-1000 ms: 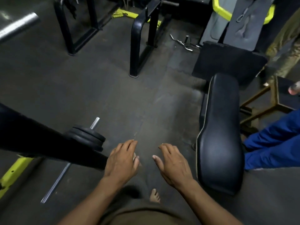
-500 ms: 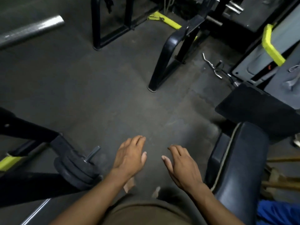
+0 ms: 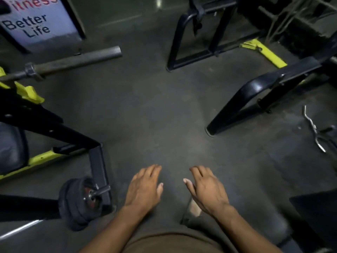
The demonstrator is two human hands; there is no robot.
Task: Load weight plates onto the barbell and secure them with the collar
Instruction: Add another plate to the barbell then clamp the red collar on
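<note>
Both hands hover palm-down and empty over the dark rubber gym floor (image 3: 164,110), the left hand (image 3: 144,189) and right hand (image 3: 206,189) held a little apart with fingers loosely spread, gripping nothing. Just to the left of the left hand, a stack of black round weight plates (image 3: 73,203) already sits on the short chrome bar end (image 3: 101,189), which pokes out bare past the plates; no collar can be made out on it, so securing appears to be the step outstanding. The stack lies tight against the black steel frame leg (image 3: 99,170), probably limiting access from that side. Far ahead and to the left, a long grey steel barbell sleeve (image 3: 82,58) rests raised on a yellow-tipped rack, unloaded. Ahead of the hands the floor lies open; black tubular machine frames (image 3: 242,99) close it off ahead and to the right, where a chrome curl bar (image 3: 312,128) lies.
</note>
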